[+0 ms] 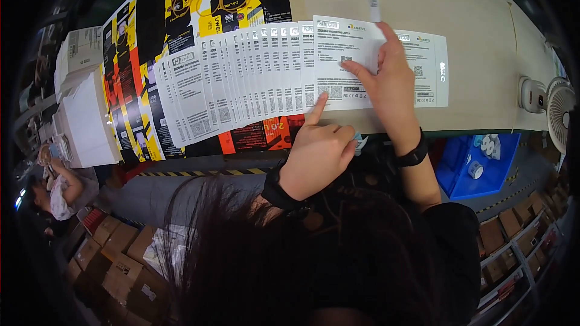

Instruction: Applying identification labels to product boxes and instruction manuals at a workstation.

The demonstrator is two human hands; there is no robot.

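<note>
A fanned row of white printed sheets (241,78) lies on the pale worktop (477,24), each sheet overlapping the next. The front sheet (344,60) lies at the right end of this fan, flat and fully showing.

The left hand (317,151) is at the near edge of the front sheet. Its fingers are curled into the palm, and only the forefinger is stretched out, its tip pressing on the lower edge of the sheet.

The right hand (389,78) lies on the right side of the front sheet, fingers loosely spread, the forefinger pointing left onto the print. It holds nothing that can be seen. A black band (412,157) sits on each wrist.

Just beyond the front sheet's far edge, a small white slip (374,7) lies on the bare worktop. Another white sheet (432,69) lies partly under the right hand, to the right of the front sheet.

Black and yellow printed cards (151,54) lie under and to the left of the fan. A stack of white paper (84,121) stands further left. Well to the right of the front sheet, a small white fan (559,105) stands at the worktop's edge, with a blue bin (483,166) below it.
</note>
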